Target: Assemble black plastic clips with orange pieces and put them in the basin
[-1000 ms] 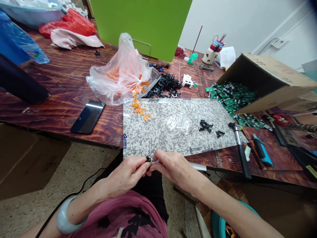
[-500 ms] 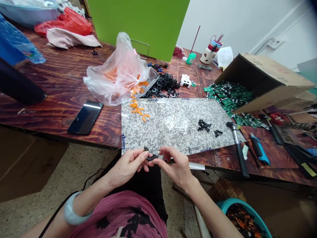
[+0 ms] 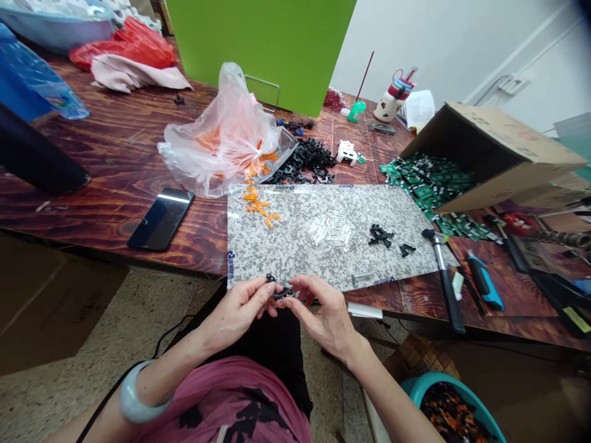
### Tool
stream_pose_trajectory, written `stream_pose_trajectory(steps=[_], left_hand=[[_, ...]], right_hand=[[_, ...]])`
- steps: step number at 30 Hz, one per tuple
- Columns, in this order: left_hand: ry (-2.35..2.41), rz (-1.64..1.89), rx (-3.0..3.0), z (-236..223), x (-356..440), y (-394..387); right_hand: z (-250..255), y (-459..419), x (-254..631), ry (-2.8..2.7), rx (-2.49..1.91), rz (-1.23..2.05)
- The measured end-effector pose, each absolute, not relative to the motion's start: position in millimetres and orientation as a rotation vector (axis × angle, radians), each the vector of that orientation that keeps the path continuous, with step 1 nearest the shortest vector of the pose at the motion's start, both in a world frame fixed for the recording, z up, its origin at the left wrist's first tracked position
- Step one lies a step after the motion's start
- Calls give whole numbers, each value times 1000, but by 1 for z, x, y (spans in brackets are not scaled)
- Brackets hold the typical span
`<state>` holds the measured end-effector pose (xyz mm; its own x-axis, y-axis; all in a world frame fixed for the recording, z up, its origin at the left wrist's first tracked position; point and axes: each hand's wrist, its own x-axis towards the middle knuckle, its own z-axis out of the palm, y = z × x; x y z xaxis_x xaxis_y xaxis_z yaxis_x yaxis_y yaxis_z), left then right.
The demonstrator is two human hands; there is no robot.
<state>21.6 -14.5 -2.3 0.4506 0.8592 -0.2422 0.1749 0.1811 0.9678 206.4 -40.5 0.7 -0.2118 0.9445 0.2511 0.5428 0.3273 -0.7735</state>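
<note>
Left hand (image 3: 237, 312) and right hand (image 3: 325, 318) clamp their fingers on a small black plastic part (image 3: 281, 293) by a speckled grey board (image 3: 295, 252).

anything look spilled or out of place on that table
Yes: a brown cardboard box lies tipped on its side at the right of the reddish-brown wooden table, and a heap of small green circuit boards has spilled from its open end across the tabletop.

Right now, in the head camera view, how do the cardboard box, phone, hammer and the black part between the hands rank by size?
Cardboard box, largest.
Phone and hammer look about alike, so I can't rank them.
Black part, smallest, though nearest the camera.
</note>
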Motion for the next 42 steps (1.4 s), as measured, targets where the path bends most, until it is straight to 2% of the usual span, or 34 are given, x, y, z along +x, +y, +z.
stream_pose_trajectory(steps=[17, 24, 29, 33, 35, 40, 42], left_hand=[[1019, 655, 1336, -4, 21, -17], [969, 701, 1086, 2, 27, -15], [960, 757, 983, 6, 31, -16], [1000, 778, 978, 3, 33, -16], [1031, 757, 1007, 3, 33, -16], [1004, 648, 1335, 10, 31, -16], [1010, 637, 1465, 14, 31, -16]], right_hand=[[5, -40, 203, -1799, -1354, 941], [0, -38, 201, -1342, -1237, 1341], [-5, -40, 192, -1011, -1212, 1439], [-5, -44, 194, -976, -1210, 1526], [-1, -42, 201, -1065, -1256, 1491], [19, -29, 219, -1481, -1413, 1156], [24, -25, 219, -1622, -1392, 1137]])
